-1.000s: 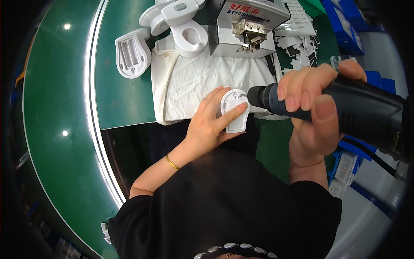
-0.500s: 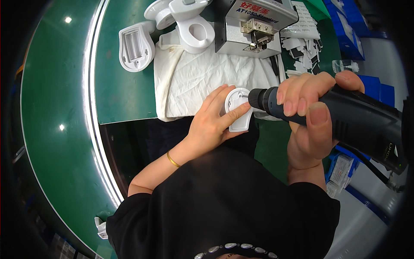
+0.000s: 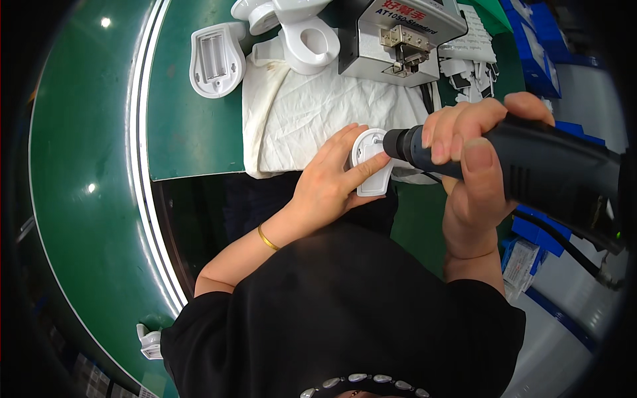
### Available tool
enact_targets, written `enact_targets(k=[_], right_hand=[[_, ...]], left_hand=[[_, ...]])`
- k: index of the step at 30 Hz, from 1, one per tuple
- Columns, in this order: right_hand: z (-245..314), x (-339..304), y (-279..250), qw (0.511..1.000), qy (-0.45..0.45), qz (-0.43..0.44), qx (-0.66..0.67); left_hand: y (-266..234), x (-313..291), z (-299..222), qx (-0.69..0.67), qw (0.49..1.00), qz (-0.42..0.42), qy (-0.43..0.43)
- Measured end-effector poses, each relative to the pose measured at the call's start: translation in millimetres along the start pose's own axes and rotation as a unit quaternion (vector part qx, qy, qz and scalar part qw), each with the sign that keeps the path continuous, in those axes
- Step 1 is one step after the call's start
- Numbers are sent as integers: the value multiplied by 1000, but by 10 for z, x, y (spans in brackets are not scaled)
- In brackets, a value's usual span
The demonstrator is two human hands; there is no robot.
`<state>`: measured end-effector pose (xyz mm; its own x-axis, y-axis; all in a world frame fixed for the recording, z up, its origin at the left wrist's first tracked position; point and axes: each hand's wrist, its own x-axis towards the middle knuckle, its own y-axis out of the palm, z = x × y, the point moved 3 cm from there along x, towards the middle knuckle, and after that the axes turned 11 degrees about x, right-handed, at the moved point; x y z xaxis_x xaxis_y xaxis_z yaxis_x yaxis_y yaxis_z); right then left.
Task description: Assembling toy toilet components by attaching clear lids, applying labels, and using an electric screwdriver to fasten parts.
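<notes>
A small white plastic housing (image 3: 373, 182) is gripped by my left hand (image 3: 330, 174), its thumb lying across the recessed face. My right hand (image 3: 474, 149) is wrapped round a black electric screwdriver (image 3: 557, 172), held almost level. The tool's thin bit reaches the upper part of the housing, by a screw hole; the exact contact is too small to make out. Both hands are at the front edge of a white cloth (image 3: 318, 116), which lies on the green table (image 3: 192, 146).
A grey machine (image 3: 388, 50) stands at the back of the cloth. To its left are white toilet-shaped plastic parts (image 3: 308, 43) and a white battery-compartment housing (image 3: 217, 60). Small white and black pieces (image 3: 471, 76) lie right of it. Blue bins (image 3: 531, 53) line the right; a cable (image 3: 557, 239) hangs from the screwdriver.
The view has shifted slightly, so the table things sit a little higher and further right. Both hands keep their hold, with the screwdriver still at the housing.
</notes>
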<state>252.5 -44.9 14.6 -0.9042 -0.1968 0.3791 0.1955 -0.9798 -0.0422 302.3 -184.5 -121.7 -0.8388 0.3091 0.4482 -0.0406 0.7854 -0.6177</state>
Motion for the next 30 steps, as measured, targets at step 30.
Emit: enact_targets(k=[30], right_hand=[[-179,39,1,988,-109,63,88]], left_hand=[[47,-52,-43,53,998,-13,12]])
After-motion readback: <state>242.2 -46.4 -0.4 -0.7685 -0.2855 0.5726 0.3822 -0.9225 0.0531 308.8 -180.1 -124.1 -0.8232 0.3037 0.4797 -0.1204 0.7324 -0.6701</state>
